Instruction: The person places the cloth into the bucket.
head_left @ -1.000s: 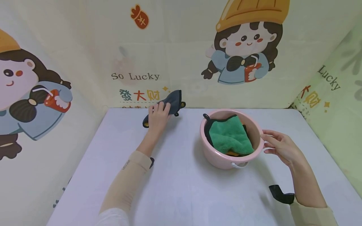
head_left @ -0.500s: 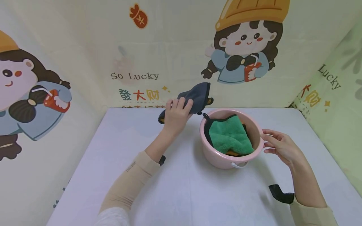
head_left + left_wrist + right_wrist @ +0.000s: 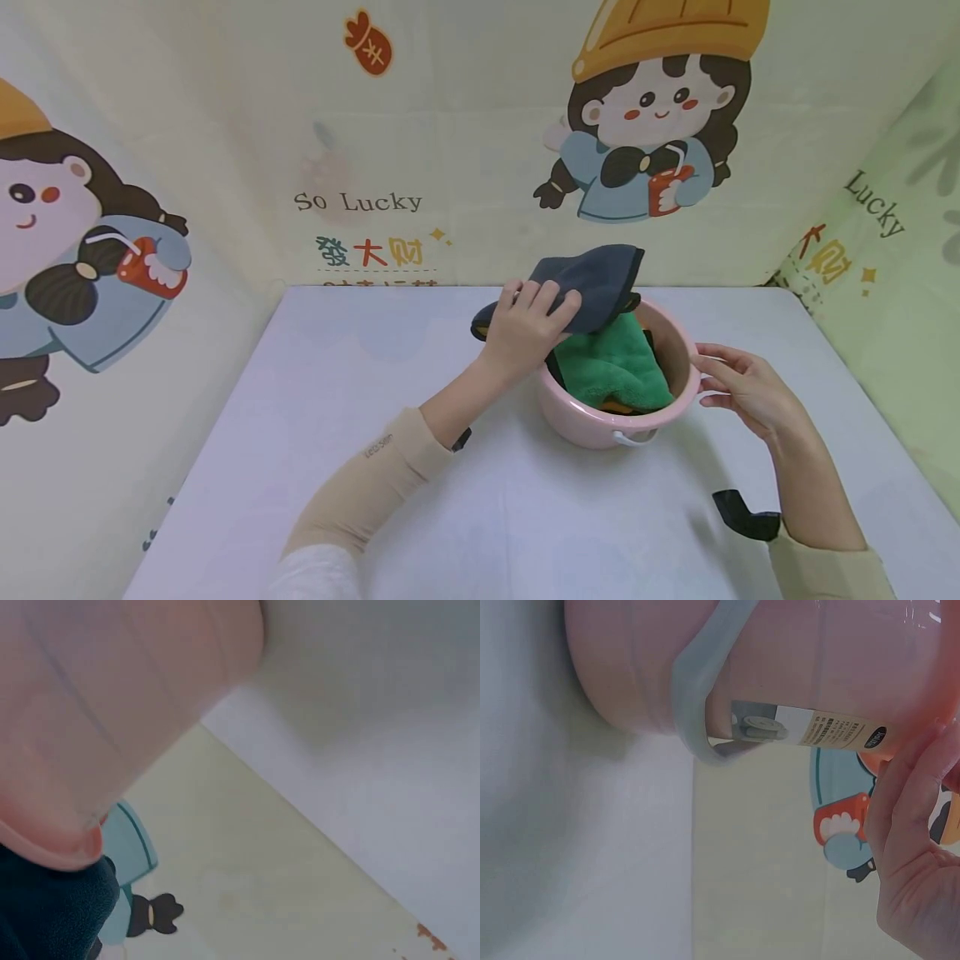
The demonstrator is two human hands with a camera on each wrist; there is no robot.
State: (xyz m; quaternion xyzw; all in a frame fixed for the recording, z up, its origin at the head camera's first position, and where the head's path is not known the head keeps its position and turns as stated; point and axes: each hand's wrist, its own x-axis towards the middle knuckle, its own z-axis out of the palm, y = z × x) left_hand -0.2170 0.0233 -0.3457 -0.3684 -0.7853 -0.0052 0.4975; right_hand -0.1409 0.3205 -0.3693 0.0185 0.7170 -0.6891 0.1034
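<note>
My left hand (image 3: 528,321) grips a dark grey cloth (image 3: 596,279) and holds it over the far left rim of a pink bucket (image 3: 585,417). A green cloth (image 3: 611,367) lies inside the bucket on top of darker cloths. In the left wrist view only a blurred part of the hand (image 3: 97,712) and a corner of the dark grey cloth (image 3: 45,915) show. My right hand (image 3: 738,387) rests against the bucket's right side, fingers lightly curved on the rim. The right wrist view shows the pink bucket (image 3: 780,667) wall, its pale handle (image 3: 694,697) and the right hand (image 3: 922,847).
The bucket stands on a white table (image 3: 337,375). Patterned cartoon walls (image 3: 450,150) close in the back, left and right. A black strap (image 3: 746,512) hangs by my right wrist.
My left hand has carried the dark grey cloth from the far left of the table rightward to above the bucket's rim. The right hand and bucket have stayed still.
</note>
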